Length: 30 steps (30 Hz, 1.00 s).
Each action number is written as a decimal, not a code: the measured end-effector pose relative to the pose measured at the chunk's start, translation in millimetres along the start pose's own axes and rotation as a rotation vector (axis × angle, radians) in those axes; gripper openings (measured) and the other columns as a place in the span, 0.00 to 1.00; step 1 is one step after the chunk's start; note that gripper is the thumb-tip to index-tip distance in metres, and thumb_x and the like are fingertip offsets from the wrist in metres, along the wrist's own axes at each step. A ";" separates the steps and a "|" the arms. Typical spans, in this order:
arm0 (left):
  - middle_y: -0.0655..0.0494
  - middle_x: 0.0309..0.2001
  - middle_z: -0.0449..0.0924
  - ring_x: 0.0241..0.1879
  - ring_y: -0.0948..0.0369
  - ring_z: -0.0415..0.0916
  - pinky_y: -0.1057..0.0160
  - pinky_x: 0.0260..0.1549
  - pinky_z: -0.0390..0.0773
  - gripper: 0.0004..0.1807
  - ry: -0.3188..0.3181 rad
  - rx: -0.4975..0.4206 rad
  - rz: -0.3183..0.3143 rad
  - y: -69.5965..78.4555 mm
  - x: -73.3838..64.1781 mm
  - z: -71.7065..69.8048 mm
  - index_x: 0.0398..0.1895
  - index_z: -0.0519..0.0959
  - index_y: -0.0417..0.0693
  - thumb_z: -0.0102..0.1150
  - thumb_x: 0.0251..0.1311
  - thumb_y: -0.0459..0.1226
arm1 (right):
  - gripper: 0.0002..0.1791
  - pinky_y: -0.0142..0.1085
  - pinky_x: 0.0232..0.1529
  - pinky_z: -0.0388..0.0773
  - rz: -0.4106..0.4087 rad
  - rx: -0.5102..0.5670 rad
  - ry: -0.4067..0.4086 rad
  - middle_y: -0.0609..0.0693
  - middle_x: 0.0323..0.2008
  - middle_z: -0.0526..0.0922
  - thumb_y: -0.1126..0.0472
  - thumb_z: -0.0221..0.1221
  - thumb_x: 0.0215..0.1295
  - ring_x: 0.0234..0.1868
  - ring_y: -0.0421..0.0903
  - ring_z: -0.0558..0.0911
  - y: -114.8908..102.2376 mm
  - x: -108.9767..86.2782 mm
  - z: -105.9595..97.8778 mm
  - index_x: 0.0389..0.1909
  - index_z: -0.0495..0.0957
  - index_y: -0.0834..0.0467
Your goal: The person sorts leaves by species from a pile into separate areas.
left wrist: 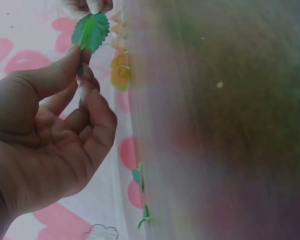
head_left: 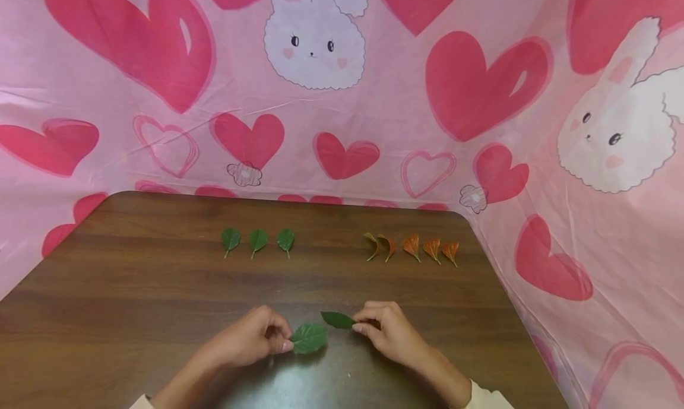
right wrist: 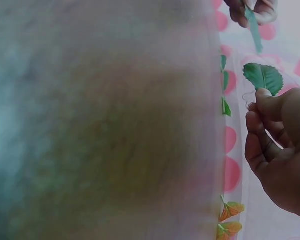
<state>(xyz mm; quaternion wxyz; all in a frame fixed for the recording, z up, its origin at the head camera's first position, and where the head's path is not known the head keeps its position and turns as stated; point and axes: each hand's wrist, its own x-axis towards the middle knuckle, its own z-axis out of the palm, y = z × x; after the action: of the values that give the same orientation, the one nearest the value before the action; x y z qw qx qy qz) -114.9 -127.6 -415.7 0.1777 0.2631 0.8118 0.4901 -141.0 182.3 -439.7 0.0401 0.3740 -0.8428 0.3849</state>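
Between thumb and fingers, my left hand [head_left: 253, 338] pinches a green leaf [head_left: 310, 338] by its stem end, the broad face showing in the head view. My right hand [head_left: 390, 332] pinches a second green leaf [head_left: 336, 320], seen nearly edge-on there. The two leaves point toward each other above the near middle of the table, a small gap apart. In the left wrist view, the left hand's leaf [left wrist: 91, 31] has a toothed edge and overlaps the other hand. The right wrist view shows the right hand's leaf [right wrist: 263, 78] face-on, below the other leaf [right wrist: 254, 30].
Three green leaves [head_left: 258, 240] lie in a row at the back left of the brown wooden table [head_left: 160, 278]. Several orange-brown leaves [head_left: 411, 247], some curled, lie in a row at the back right. A pink heart-and-rabbit cloth [head_left: 395, 100] hangs behind and beside the table.
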 end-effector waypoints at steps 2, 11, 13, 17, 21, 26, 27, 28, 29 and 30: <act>0.52 0.21 0.81 0.22 0.76 0.68 0.72 0.22 0.73 0.06 0.021 -0.015 0.014 -0.9 1.1 -1.1 0.30 0.86 0.38 0.67 0.60 0.33 | 0.02 0.24 0.26 0.72 0.038 0.029 0.000 0.46 0.26 0.83 0.67 0.67 0.62 0.27 0.26 0.68 0.0 1.6 -0.2 0.32 0.87 0.57; 0.39 0.30 0.88 0.26 0.71 0.78 0.70 0.26 0.78 0.07 0.090 -0.102 -0.021 -1.2 3.7 -4.3 0.34 0.86 0.33 0.67 0.60 0.32 | 0.03 0.29 0.32 0.81 0.170 0.141 0.026 0.54 0.35 0.91 0.67 0.67 0.63 0.31 0.29 0.81 -0.6 7.8 -1.9 0.35 0.89 0.60; 0.39 0.31 0.88 0.26 0.70 0.79 0.70 0.26 0.78 0.07 0.099 -0.115 -0.038 -1.4 3.4 -5.1 0.33 0.86 0.33 0.68 0.59 0.32 | 0.03 0.29 0.32 0.82 0.187 0.142 0.035 0.55 0.35 0.91 0.67 0.67 0.62 0.32 0.29 0.82 -1.3 9.1 -2.2 0.35 0.89 0.61; 0.37 0.30 0.87 0.25 0.69 0.78 0.70 0.26 0.78 0.07 0.117 -0.131 -0.071 -2.4 3.1 -6.8 0.33 0.85 0.32 0.68 0.59 0.32 | 0.03 0.28 0.31 0.82 0.235 0.164 0.042 0.56 0.34 0.91 0.68 0.67 0.63 0.30 0.29 0.82 -3.1 11.8 -2.1 0.35 0.89 0.62; 0.36 0.29 0.86 0.25 0.69 0.78 0.70 0.25 0.78 0.08 0.134 -0.137 -0.087 -4.9 3.6 -8.9 0.34 0.84 0.30 0.67 0.58 0.31 | 0.03 0.28 0.32 0.83 0.277 0.203 0.045 0.58 0.33 0.91 0.69 0.66 0.63 0.29 0.33 0.85 -3.8 14.7 -0.6 0.35 0.88 0.64; 0.36 0.30 0.86 0.27 0.69 0.78 0.70 0.27 0.78 0.08 0.160 -0.133 -0.097 -7.7 3.4 -13.6 0.33 0.84 0.30 0.67 0.59 0.31 | 0.04 0.27 0.32 0.83 0.308 0.271 0.041 0.61 0.32 0.90 0.69 0.65 0.64 0.29 0.38 0.87 -5.1 18.1 0.0 0.37 0.86 0.67; 0.36 0.30 0.86 0.27 0.69 0.78 0.70 0.27 0.78 0.08 0.167 -0.132 -0.095 -7.9 3.4 -14.4 0.33 0.84 0.30 0.67 0.59 0.31 | 0.05 0.27 0.32 0.83 0.318 0.286 0.039 0.62 0.32 0.90 0.69 0.65 0.64 0.29 0.39 0.87 -5.5 18.9 -0.2 0.37 0.86 0.68; 0.36 0.30 0.86 0.27 0.69 0.78 0.70 0.28 0.78 0.08 0.175 -0.134 -0.095 -7.8 3.1 -15.2 0.33 0.84 0.30 0.67 0.59 0.31 | 0.05 0.27 0.32 0.83 0.325 0.300 0.039 0.63 0.32 0.90 0.70 0.65 0.64 0.29 0.40 0.87 -5.1 19.4 -0.2 0.38 0.85 0.68; 0.37 0.31 0.86 0.27 0.69 0.79 0.70 0.28 0.78 0.08 0.182 -0.134 -0.097 -7.9 2.7 -16.1 0.33 0.84 0.30 0.67 0.59 0.31 | 0.05 0.28 0.32 0.84 0.332 0.310 0.041 0.63 0.32 0.90 0.70 0.65 0.64 0.29 0.40 0.87 -4.9 20.0 -0.2 0.38 0.85 0.69; 0.37 0.31 0.86 0.28 0.70 0.79 0.70 0.28 0.78 0.09 0.189 -0.132 -0.094 -8.0 2.4 -16.8 0.33 0.84 0.30 0.67 0.59 0.32 | 0.05 0.29 0.32 0.84 0.334 0.318 0.042 0.64 0.32 0.89 0.70 0.64 0.64 0.29 0.41 0.88 -4.2 20.5 -0.1 0.38 0.84 0.69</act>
<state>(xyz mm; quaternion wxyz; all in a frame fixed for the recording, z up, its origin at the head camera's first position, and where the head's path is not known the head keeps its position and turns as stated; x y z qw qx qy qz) -128.0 -141.0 -415.2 0.1401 0.1652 0.8022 0.5563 -152.9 168.3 -429.7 -0.0662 0.2228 -0.8209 0.5217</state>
